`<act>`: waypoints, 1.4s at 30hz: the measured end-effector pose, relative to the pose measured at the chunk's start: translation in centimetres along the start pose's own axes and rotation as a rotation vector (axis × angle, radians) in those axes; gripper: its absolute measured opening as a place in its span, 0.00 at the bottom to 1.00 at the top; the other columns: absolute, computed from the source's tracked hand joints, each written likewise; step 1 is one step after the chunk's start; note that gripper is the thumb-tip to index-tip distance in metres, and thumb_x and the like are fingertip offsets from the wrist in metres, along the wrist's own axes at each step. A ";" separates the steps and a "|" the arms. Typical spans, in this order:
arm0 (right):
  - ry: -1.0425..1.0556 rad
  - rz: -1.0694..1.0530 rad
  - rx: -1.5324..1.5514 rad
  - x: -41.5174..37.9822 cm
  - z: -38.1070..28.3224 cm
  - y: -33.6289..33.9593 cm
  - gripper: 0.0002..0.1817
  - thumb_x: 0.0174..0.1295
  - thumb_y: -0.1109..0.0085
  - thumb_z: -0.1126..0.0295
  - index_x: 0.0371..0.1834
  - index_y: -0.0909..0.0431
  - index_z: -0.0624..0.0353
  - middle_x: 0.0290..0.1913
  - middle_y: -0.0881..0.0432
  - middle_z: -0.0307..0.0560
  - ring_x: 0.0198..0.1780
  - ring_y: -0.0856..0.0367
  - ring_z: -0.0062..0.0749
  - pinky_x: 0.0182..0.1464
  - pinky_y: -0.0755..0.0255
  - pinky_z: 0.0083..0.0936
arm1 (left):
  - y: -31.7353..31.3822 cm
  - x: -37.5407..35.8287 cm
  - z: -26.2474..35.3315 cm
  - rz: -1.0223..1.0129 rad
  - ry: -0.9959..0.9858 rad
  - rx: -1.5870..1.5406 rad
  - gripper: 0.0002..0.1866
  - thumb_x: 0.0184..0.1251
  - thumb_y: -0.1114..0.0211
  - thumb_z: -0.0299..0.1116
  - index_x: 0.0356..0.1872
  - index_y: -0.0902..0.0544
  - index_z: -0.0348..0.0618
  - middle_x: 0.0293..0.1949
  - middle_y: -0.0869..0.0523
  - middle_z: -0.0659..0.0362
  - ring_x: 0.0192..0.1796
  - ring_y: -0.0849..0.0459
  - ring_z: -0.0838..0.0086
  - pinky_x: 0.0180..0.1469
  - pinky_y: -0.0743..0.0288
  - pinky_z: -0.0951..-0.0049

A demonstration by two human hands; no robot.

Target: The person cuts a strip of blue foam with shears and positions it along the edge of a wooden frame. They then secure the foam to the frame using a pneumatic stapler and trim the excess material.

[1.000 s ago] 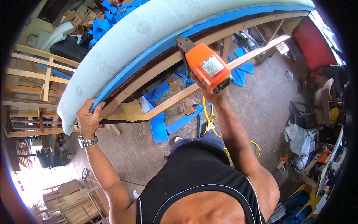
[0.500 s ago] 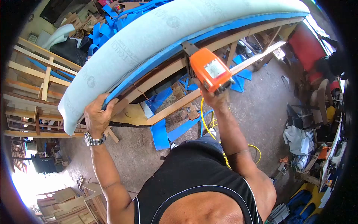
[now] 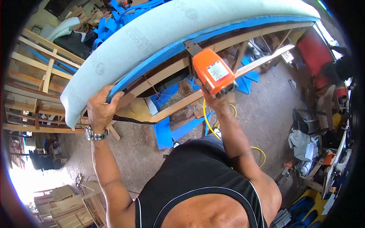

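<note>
A long curved frame padded with pale printed material crosses the upper view, with a blue foam strip along its lower edge. At the frame's left end my left hand grips the blue strip, thumb on the near side. My right hand is wrapped round the handle of an orange tool. The tool's dark metal nose rests at the edge of the blue strip, near the frame's middle. Some of my right fingers are hidden beneath the tool. Wooden slats run under the padding.
A yellow hose hangs below the tool and loops on the floor. Blue foam scraps lie beneath the frame. Other wooden frames stand at left. Clutter with grey cloth and a red panel are at right.
The view has shifted slightly, and the padded frame's left end appears a little lower. Both hands keep their holds; the orange tool's nose remains by the blue strip.
</note>
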State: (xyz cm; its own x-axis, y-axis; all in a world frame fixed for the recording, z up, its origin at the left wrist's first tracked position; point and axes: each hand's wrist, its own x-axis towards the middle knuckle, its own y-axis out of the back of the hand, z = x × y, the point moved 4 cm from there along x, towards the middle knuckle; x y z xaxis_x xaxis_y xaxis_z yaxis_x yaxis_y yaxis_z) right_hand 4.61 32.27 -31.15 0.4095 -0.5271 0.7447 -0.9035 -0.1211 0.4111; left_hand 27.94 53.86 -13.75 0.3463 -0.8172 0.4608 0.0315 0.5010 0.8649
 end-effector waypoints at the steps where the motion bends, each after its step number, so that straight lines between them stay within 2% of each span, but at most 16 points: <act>1: -0.020 -0.013 0.056 -0.2 -0.2 -0.2 0.18 0.60 0.29 0.68 0.53 0.19 0.54 0.49 0.14 0.43 0.51 0.15 0.36 0.50 0.22 0.29 | 0.1 -0.3 -0.3 -0.010 0.010 0.005 0.12 0.58 0.24 0.36 0.39 0.15 0.43 0.25 0.14 0.52 0.26 0.15 0.63 0.29 0.25 0.65; 8: -0.011 0.035 0.160 0.3 -3.3 -1.0 0.21 0.59 0.29 0.68 0.56 0.20 0.53 0.54 0.15 0.42 0.54 0.16 0.36 0.58 0.23 0.36 | 2.2 -2.4 -1.3 0.034 0.032 0.121 0.12 0.61 0.26 0.36 0.41 0.14 0.41 0.29 0.12 0.52 0.30 0.13 0.64 0.33 0.23 0.68; 10: -0.200 -0.037 0.407 -0.8 -1.9 -2.3 0.18 0.59 0.28 0.68 0.53 0.17 0.52 0.51 0.13 0.41 0.52 0.14 0.38 0.56 0.22 0.37 | 3.5 -3.7 -1.8 0.072 0.056 0.139 0.13 0.61 0.26 0.36 0.42 0.14 0.41 0.30 0.12 0.52 0.31 0.12 0.63 0.35 0.23 0.68; 11: 0.024 -0.045 0.015 -0.7 -2.8 -1.5 0.22 0.60 0.29 0.65 0.58 0.20 0.51 0.55 0.15 0.40 0.57 0.17 0.34 0.59 0.25 0.35 | 3.8 -4.2 -2.6 0.078 0.033 0.124 0.13 0.61 0.26 0.36 0.42 0.14 0.41 0.32 0.12 0.51 0.32 0.12 0.61 0.36 0.23 0.67; 14: -0.013 -0.110 0.056 -0.8 -4.2 -1.6 0.25 0.63 0.32 0.63 0.63 0.25 0.51 0.62 0.20 0.41 0.64 0.22 0.31 0.64 0.28 0.32 | 4.9 -4.9 -2.9 0.070 0.125 0.112 0.13 0.61 0.26 0.38 0.41 0.14 0.43 0.30 0.12 0.53 0.30 0.13 0.61 0.34 0.23 0.66; 17: -0.200 -0.096 0.118 -0.1 -5.0 -2.6 0.16 0.58 0.30 0.64 0.50 0.17 0.50 0.49 0.14 0.40 0.52 0.15 0.37 0.53 0.21 0.35 | 5.1 -5.9 -4.6 0.102 0.112 0.103 0.13 0.61 0.26 0.36 0.43 0.14 0.42 0.31 0.12 0.51 0.31 0.13 0.63 0.35 0.23 0.68; 19: -0.139 -0.048 0.040 0.0 -5.5 -2.7 0.13 0.57 0.30 0.64 0.45 0.14 0.50 0.44 0.11 0.40 0.48 0.13 0.39 0.49 0.19 0.36 | 5.2 -6.4 -5.6 0.118 0.164 0.054 0.13 0.61 0.26 0.35 0.43 0.14 0.41 0.31 0.12 0.52 0.32 0.14 0.67 0.36 0.23 0.70; 21: 0.102 0.049 -0.147 -0.3 -6.3 -1.8 0.13 0.57 0.29 0.64 0.45 0.14 0.50 0.43 0.12 0.41 0.46 0.13 0.40 0.48 0.19 0.36 | 5.5 -7.6 -6.7 0.136 0.224 0.006 0.13 0.61 0.25 0.35 0.43 0.14 0.40 0.31 0.12 0.54 0.32 0.15 0.71 0.36 0.23 0.71; 23: 0.154 0.086 -0.045 0.0 -6.5 -1.7 0.13 0.56 0.28 0.65 0.44 0.14 0.51 0.43 0.12 0.42 0.45 0.13 0.41 0.46 0.19 0.35 | 5.6 -8.2 -8.0 0.181 0.279 -0.052 0.14 0.60 0.24 0.35 0.43 0.15 0.39 0.31 0.12 0.57 0.32 0.16 0.76 0.36 0.24 0.73; 25: 0.287 0.069 -0.111 -1.5 -6.3 -2.9 0.24 0.58 0.30 0.67 0.60 0.19 0.48 0.62 0.21 0.45 0.61 0.21 0.43 0.63 0.29 0.43 | 5.6 -8.5 -8.5 0.210 0.312 -0.046 0.14 0.59 0.23 0.35 0.42 0.15 0.39 0.30 0.12 0.58 0.32 0.18 0.77 0.37 0.24 0.74; 28: 0.329 0.146 -0.196 -3.7 -5.4 -4.3 0.27 0.57 0.30 0.69 0.63 0.21 0.45 0.66 0.25 0.46 0.64 0.24 0.47 0.66 0.33 0.48 | 5.0 -9.0 -9.1 0.263 0.379 -0.068 0.15 0.58 0.22 0.36 0.41 0.15 0.40 0.30 0.13 0.59 0.32 0.19 0.78 0.37 0.25 0.75; 33: 0.086 -0.022 -0.096 -5.8 -0.1 -6.6 0.27 0.55 0.32 0.70 0.61 0.20 0.43 0.59 0.20 0.42 0.59 0.20 0.40 0.59 0.26 0.43 | 3.3 -11.1 -11.4 0.448 0.437 -0.152 0.15 0.56 0.21 0.34 0.42 0.14 0.41 0.33 0.14 0.62 0.36 0.19 0.81 0.40 0.24 0.79; 36: 0.391 0.055 -0.504 -2.5 -6.2 -4.8 0.21 0.63 0.37 0.68 0.61 0.23 0.52 0.58 0.19 0.48 0.59 0.21 0.49 0.62 0.29 0.45 | 3.2 -11.3 -10.3 0.563 0.470 -0.394 0.15 0.57 0.22 0.31 0.44 0.14 0.38 0.34 0.12 0.62 0.35 0.18 0.82 0.40 0.24 0.80; 38: 0.296 -0.028 -0.522 -3.3 -4.9 -5.0 0.25 0.60 0.34 0.67 0.63 0.23 0.51 0.60 0.21 0.47 0.60 0.22 0.48 0.61 0.29 0.46 | 2.9 -11.5 -10.8 0.609 0.484 -0.514 0.15 0.58 0.22 0.30 0.44 0.14 0.37 0.35 0.12 0.62 0.35 0.18 0.83 0.39 0.24 0.80; 41: 0.079 -0.044 -0.403 -5.4 -2.9 -6.6 0.30 0.56 0.30 0.65 0.65 0.24 0.45 0.61 0.22 0.46 0.61 0.23 0.48 0.60 0.30 0.49 | 3.8 -11.7 -10.4 0.593 0.564 -0.361 0.14 0.59 0.24 0.30 0.44 0.14 0.37 0.35 0.11 0.60 0.34 0.17 0.80 0.38 0.23 0.78; 42: 0.130 -0.023 -0.448 -5.8 -3.0 -6.0 0.29 0.55 0.29 0.65 0.63 0.23 0.40 0.60 0.22 0.46 0.60 0.23 0.50 0.58 0.29 0.51 | 3.7 -11.6 -10.3 0.590 0.572 -0.327 0.13 0.59 0.24 0.30 0.43 0.14 0.37 0.34 0.11 0.60 0.33 0.17 0.80 0.38 0.23 0.78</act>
State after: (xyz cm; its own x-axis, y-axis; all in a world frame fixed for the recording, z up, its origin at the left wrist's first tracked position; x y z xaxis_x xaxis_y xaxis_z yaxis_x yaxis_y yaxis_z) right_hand 8.09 38.57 -36.35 0.4668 -0.4154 0.7807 -0.7623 0.2584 0.5933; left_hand 33.71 68.08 -17.94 0.8040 -0.1761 0.5680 -0.0638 0.9241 0.3768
